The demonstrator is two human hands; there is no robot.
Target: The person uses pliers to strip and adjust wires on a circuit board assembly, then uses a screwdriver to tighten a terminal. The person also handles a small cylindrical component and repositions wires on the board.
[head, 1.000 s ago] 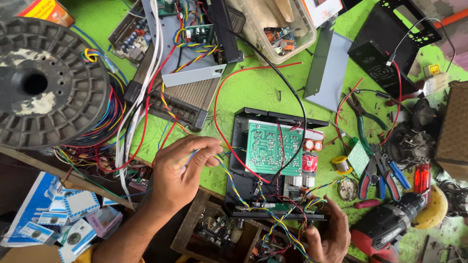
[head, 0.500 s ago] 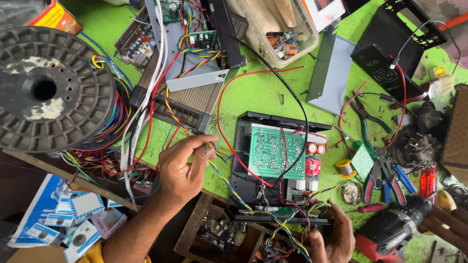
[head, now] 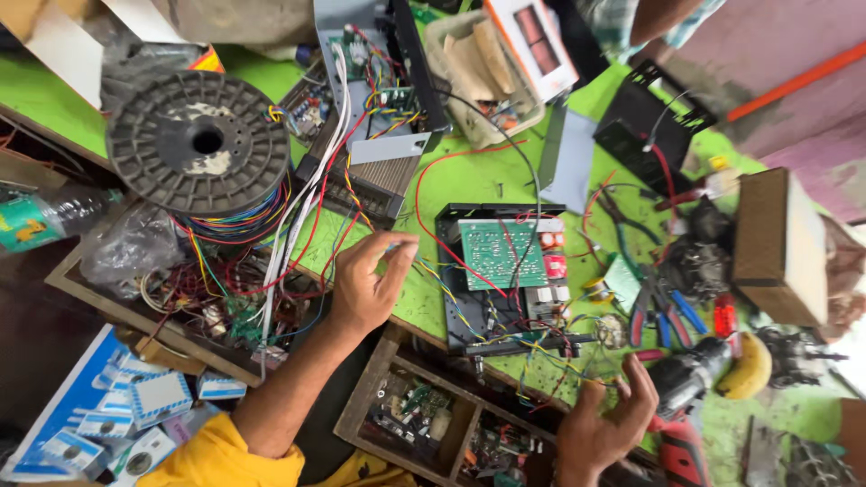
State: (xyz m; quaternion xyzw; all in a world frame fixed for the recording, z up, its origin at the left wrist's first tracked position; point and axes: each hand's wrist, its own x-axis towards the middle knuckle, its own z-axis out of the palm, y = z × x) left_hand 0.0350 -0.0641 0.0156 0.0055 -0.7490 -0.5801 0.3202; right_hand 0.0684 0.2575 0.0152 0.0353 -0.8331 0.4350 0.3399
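Since a second ago your left hand (head: 365, 280) has lifted slightly off the wire bundle and now hovers above the green table (head: 469, 185), while your right hand (head: 603, 424) has come up from the table's near edge with its fingers fanned out.

The black chassis (head: 451, 298) with the green circuit board (head: 492, 254) lies flat between your hands, its long axis running away from you. It sits to the right of your left hand and just beyond your right; the right hand is nearer its wired near end, the left nearer its left wall.

Your left grip is loosely open, thumb and forefinger curved toward each other near a thin wire, though whether they pinch it you cannot tell. Your right grip is spread, holding nothing.

Red and yellow wires (head: 550, 347) spill from the chassis toward your right hand. Farther out, a grey wire spool (head: 198, 144) stands at the left, a cordless drill (head: 690, 383) and a banana (head: 750, 368) lie at the right, with blue-handled pliers (head: 672, 311) beside them.
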